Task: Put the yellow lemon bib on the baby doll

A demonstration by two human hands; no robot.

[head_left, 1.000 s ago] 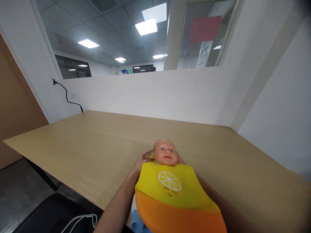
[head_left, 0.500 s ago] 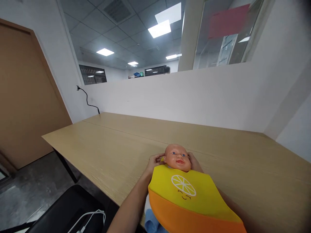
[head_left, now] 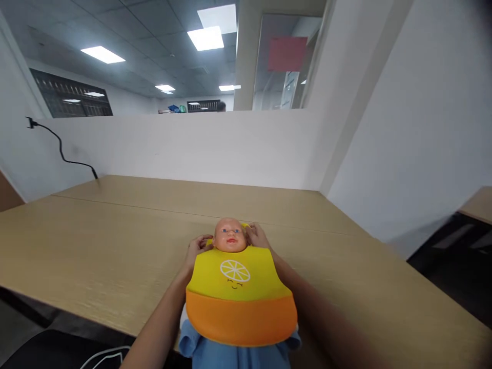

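Observation:
A baby doll (head_left: 229,236) in blue clothing (head_left: 238,357) lies face up at the table's near edge. Over its chest spreads a bib (head_left: 238,287), yellow above with a white lemon slice and a smiling face, orange at the bottom pocket. Beside the doll's head on the left, my left hand (head_left: 198,248) has its fingers curled on a yellow neck strap of the bib. On the other side my right hand (head_left: 258,237) pinches the other yellow strap end, which sticks up by the doll's ear. The strap ends behind the neck are hidden.
The wooden table (head_left: 115,241) reaches back to a low white wall (head_left: 215,148) with windows above. A black gooseneck holder (head_left: 61,148) is fixed at the far left corner. A black chair (head_left: 49,348) with a white cable (head_left: 103,353) stands at lower left.
My view has swung right, so the doll sits more central and straighter. My right hand, mostly behind the doll's head before, now shows beside it with the yellow strap end.

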